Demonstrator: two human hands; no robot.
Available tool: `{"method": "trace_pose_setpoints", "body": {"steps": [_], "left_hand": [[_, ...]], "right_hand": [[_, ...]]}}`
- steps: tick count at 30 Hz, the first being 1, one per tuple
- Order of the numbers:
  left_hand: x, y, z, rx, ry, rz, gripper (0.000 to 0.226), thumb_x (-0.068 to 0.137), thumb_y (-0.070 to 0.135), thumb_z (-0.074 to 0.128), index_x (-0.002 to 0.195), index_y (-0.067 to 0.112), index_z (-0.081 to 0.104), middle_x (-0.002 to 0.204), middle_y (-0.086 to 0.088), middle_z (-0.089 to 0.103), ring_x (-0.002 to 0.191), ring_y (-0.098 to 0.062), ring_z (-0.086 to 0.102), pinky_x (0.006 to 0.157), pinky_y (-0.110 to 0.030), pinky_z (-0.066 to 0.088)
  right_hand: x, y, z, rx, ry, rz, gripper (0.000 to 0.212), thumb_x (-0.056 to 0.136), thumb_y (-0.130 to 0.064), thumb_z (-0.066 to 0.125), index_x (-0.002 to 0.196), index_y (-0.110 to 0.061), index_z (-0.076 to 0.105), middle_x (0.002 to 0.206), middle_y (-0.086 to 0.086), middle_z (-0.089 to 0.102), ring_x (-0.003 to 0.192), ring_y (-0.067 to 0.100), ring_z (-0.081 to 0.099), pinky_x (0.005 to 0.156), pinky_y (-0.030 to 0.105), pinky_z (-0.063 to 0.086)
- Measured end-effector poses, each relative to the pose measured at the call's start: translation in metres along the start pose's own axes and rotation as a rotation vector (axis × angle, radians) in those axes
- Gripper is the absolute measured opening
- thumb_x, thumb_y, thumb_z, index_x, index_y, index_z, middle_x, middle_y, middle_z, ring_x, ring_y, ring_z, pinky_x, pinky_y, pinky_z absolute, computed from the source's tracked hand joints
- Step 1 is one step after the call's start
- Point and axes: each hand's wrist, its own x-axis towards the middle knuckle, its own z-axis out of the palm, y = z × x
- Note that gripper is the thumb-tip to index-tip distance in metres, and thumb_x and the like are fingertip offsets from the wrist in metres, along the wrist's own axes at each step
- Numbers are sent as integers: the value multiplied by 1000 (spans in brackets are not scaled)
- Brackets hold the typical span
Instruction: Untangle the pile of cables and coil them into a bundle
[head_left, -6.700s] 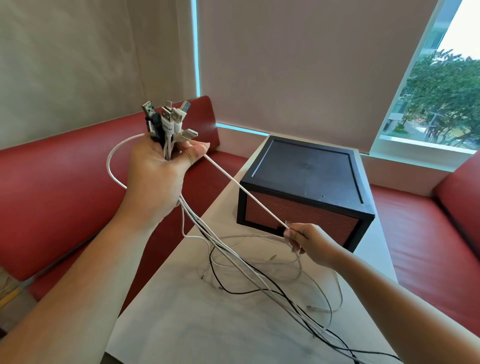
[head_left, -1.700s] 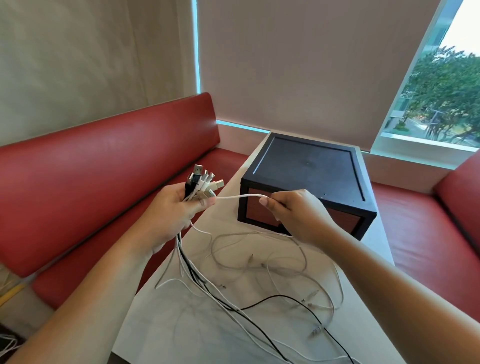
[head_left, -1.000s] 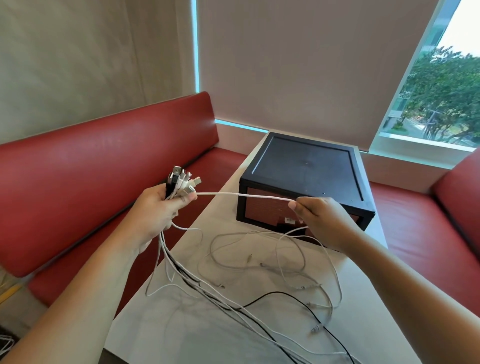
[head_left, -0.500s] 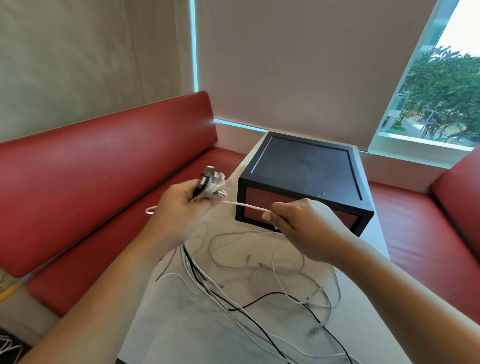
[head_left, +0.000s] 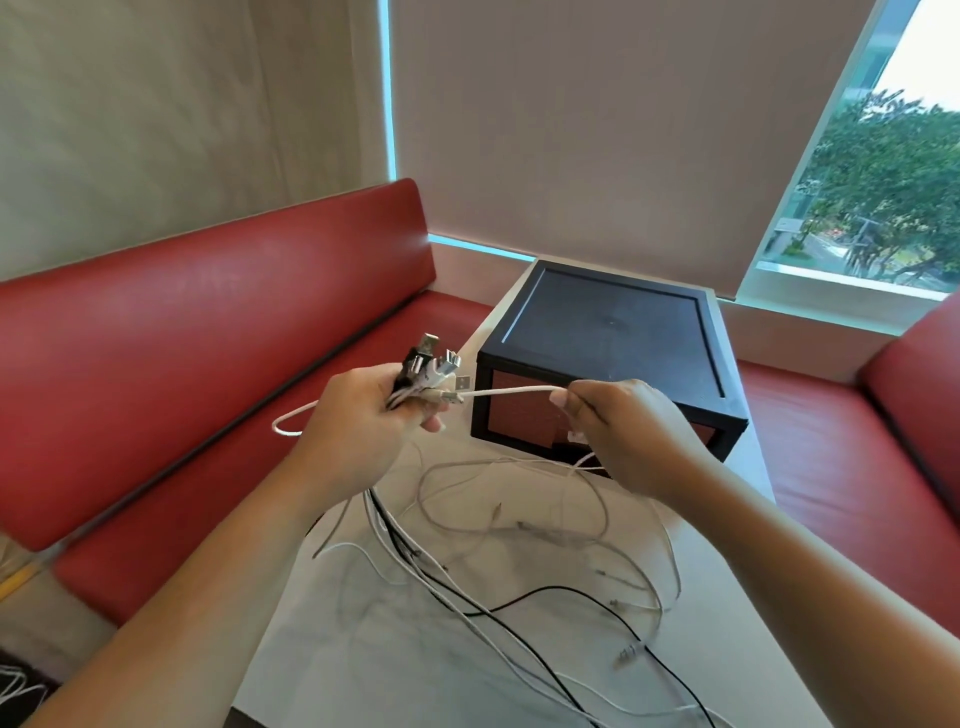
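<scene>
No legible text, labels, numbers anywhere.

From here the thin white and black cables (head_left: 395, 540) vanish inside the left hand (head_left: 358, 415) and are cut off at the bottom edge over the pale tabletop (head_left: 389, 649), their tiny plugs (head_left: 626, 656) too small to tell apart, while the right hand (head_left: 623, 431) hides part of the white cord (head_left: 509, 391) and the lower front of the black cube-shaped box (head_left: 608, 332).

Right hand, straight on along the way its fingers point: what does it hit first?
Probably the bunch of plugs held in the left hand. The right hand points leftward along the white cable it pinches, with only open air between. Depth from one view is uncertain.
</scene>
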Motion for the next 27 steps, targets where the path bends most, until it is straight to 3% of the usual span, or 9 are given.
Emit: {"method": "trace_pose_setpoints", "body": {"steps": [5, 12, 15, 19, 20, 21, 22, 24, 27], "left_hand": [[3, -9, -10, -35, 41, 4, 20, 88, 20, 69, 69, 25, 73, 85, 5, 76, 93, -34, 66, 86, -46, 50], [4, -13, -14, -130, 83, -66, 23, 90, 12, 67, 69, 20, 73, 59, 18, 66, 71, -10, 62, 74, -47, 43], [3, -15, -17, -260, 58, -119, 15, 92, 11, 63, 83, 8, 74, 59, 26, 59, 93, -4, 34, 98, -67, 33], [2, -17, -13, -343, 176, -121, 22, 97, 15, 58, 115, 15, 70, 81, 25, 26, 95, 2, 50, 104, -53, 34], [4, -19, -13, -366, 239, -102, 21, 96, 19, 60, 114, 20, 71, 88, 26, 39, 76, -4, 60, 91, -46, 48], [5, -18, -14, -377, 288, -86, 19, 95, 24, 61, 110, 25, 73, 45, 21, 43, 49, -5, 52, 66, -34, 50], [6, -18, -13, -388, 300, -81, 18, 94, 27, 63, 108, 27, 74, 54, 14, 23, 42, -4, 32, 50, -26, 33], [6, -13, -5, -424, 248, -51, 22, 94, 22, 61, 112, 21, 73, 46, 17, 30, 40, 0, 25, 43, -23, 26], [-1, 11, 17, -376, 29, 14, 23, 94, 0, 58, 112, 9, 69, 53, 25, 60, 53, 14, 55, 56, -1, 39]], "right_hand": [[2, 25, -3, 52, 31, 107, 49, 99, -49, 31, 68, -17, 51, 64, -2, 59, 63, 19, 55, 62, 35, 45], [-4, 48, -5, 97, 48, 244, 46, 100, -45, 35, 65, -19, 50, 58, -5, 51, 62, 17, 50, 60, 29, 41], [-9, 46, -4, 70, 12, 209, 42, 100, -45, 35, 64, -27, 45, 62, -5, 55, 62, 12, 52, 59, 27, 41], [-12, 39, -6, -75, -24, 82, 39, 100, -47, 30, 64, -33, 34, 62, -9, 53, 57, 6, 48, 50, 24, 34], [-12, 36, -9, -112, -32, 58, 39, 100, -47, 29, 64, -32, 33, 59, -11, 49, 55, 4, 45, 49, 24, 31], [-12, 32, -11, -139, -34, 34, 39, 100, -47, 28, 65, -31, 34, 57, -11, 46, 53, 4, 43, 48, 24, 29], [-11, 28, -13, -154, -34, 7, 40, 100, -49, 26, 66, -29, 35, 56, -10, 45, 53, 4, 43, 48, 24, 28], [-10, 15, -15, -156, -38, -50, 41, 98, -51, 23, 71, -27, 40, 57, -9, 46, 53, 5, 43, 49, 25, 29], [-9, -10, -11, -116, -59, -123, 39, 99, -51, 25, 71, -28, 39, 60, -9, 47, 55, 11, 46, 52, 29, 33]]}}
